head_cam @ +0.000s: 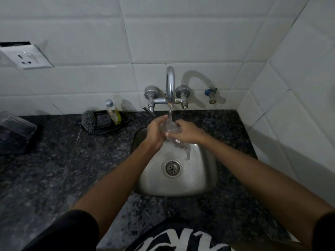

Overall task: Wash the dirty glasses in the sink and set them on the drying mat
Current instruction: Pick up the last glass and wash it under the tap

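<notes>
I see both hands over the steel sink (204, 180), under the running tap (170, 84). The left hand (155, 132) curls around one end of a clear glass (170, 128); the right hand (184, 132) grips the other end. Water strikes the glass and spills off toward the drain (172, 167). Far left on the dark counter (54, 160), another clear glass (18, 124) lies on a dark mat (20, 142). A soap bottle (113, 111) stands in a black dish (107, 127) with scrub pads.

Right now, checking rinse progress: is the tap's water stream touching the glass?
Touching. The head view shows the water stream landing on the glass held by both hands under the tap.
</notes>
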